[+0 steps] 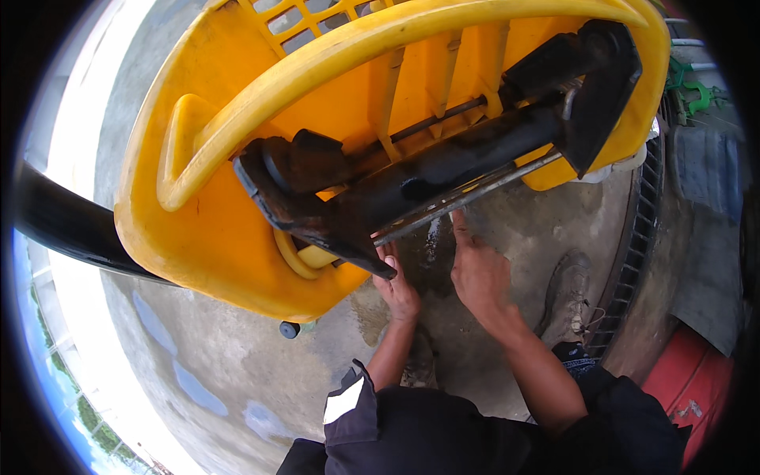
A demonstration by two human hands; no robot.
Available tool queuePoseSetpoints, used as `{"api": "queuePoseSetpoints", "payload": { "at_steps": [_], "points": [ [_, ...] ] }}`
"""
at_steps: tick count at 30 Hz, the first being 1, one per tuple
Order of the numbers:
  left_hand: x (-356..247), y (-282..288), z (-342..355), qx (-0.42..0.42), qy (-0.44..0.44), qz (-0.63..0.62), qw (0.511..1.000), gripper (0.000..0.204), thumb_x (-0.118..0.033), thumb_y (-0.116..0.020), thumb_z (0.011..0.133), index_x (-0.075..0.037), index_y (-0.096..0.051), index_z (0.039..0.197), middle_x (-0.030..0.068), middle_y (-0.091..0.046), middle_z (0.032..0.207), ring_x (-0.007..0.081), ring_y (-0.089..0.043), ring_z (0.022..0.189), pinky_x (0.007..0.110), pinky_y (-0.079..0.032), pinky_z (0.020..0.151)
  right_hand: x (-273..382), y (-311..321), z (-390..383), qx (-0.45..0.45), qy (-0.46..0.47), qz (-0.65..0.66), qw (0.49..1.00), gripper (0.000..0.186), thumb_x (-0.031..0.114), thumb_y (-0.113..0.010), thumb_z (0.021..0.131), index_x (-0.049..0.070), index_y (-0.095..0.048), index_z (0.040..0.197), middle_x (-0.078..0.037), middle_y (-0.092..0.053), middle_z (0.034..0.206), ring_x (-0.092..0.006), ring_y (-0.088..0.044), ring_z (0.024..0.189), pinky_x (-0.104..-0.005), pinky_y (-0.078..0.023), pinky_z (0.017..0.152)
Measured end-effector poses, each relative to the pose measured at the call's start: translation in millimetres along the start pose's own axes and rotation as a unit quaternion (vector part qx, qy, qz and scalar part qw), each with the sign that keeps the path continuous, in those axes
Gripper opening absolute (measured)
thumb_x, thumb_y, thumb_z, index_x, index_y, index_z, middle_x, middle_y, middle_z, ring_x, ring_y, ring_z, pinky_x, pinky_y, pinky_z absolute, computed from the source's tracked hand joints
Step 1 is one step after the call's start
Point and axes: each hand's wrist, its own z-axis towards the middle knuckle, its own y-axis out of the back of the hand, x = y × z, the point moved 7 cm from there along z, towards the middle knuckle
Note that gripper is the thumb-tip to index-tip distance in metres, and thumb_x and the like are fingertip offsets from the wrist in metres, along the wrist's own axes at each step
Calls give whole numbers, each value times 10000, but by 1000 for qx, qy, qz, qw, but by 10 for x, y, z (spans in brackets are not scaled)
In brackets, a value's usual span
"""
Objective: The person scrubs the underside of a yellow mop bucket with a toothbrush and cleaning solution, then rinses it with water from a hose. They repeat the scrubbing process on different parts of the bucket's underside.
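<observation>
The metal rod [419, 224] lay along the lower edge of the black roller [475, 150], its long axis slanting up rightward. The right grip [481, 273] extended one finger to it; the left grip [400, 294] reached its lower end. Whether either clasped it, I couldn't tell.

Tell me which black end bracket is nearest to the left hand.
The left bracket: its pointed tip overlaps the left hand in view; the right bracket is farther away.
</observation>
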Motion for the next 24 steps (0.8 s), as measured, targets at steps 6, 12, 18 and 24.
{"api": "queuePoseSetpoints", "payload": {
  "at_steps": [6,12,18,24],
  "points": [
    [-15,-43,9,-4,8,6,1000,710,-328,-384,1152,132,-175,1651,265,-196,1748,357,-197,1633,491,-177,1345,193,-57,-74,10,27,29,999,992,117,-751,864,45,-227,1703,-237,-723,1005,-411,-763,786,-506,-618,697],
    [29,-24,38,14,-13,7,1000,698,-304,-400,1146,114,-180,1659,256,-218,1745,330,-217,1630,480,-182,1343,455,39,239,-15,5,166,986,436,78,-595,949,-10,-617,1375,-278,-719,872,-479,-719,817,-554,-581,746],
    [61,61,35,0,-13,0,1000,688,-283,-412,1138,91,-186,1670,242,-222,1749,320,-220,1631,475,-181,1340,641,191,190,37,-32,256,966,261,78,-521,980,-16,-646,1188,-290,-720,892,-507,-708,855,-590,-558,786],
    [51,-9,39,15,-15,-4,1000,686,-276,-405,1140,92,-175,1672,242,-207,1754,332,-212,1632,478,-173,1341,605,40,317,39,1,165,985,477,95,-550,970,-4,-559,1436,-288,-735,952,-482,-730,865,-569,-587,782]
  ]
}}
